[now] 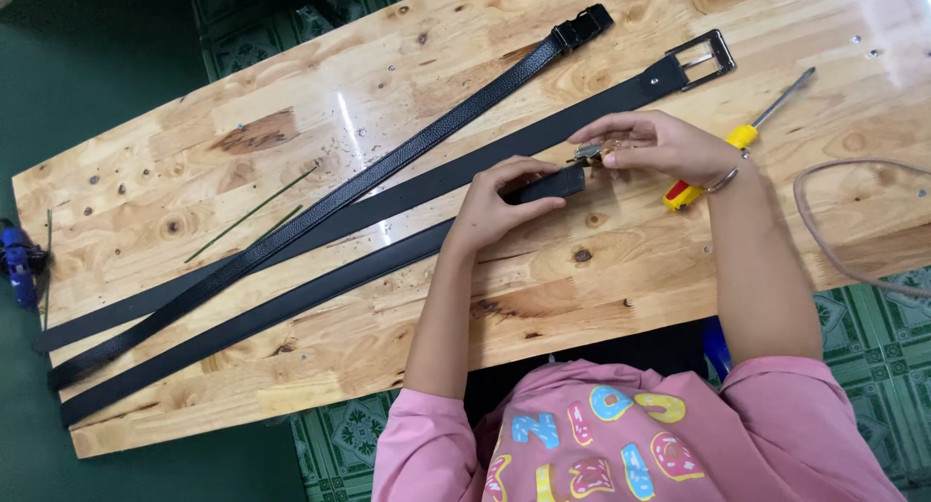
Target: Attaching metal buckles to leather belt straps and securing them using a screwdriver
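My left hand (495, 203) pins the black leather belt's end (555, 184) steady; my right hand (648, 143) pinches a small metal buckle (588, 154) against it.

A pink short-sleeved shirt (621, 444) with colourful doughnut-shaped print, and a thin bracelet (722, 181) on the right wrist.

Workshop — wooden bench (291, 124), belts (291, 226), screwdriver (742, 135).

No packages, labels, signs, screens visible
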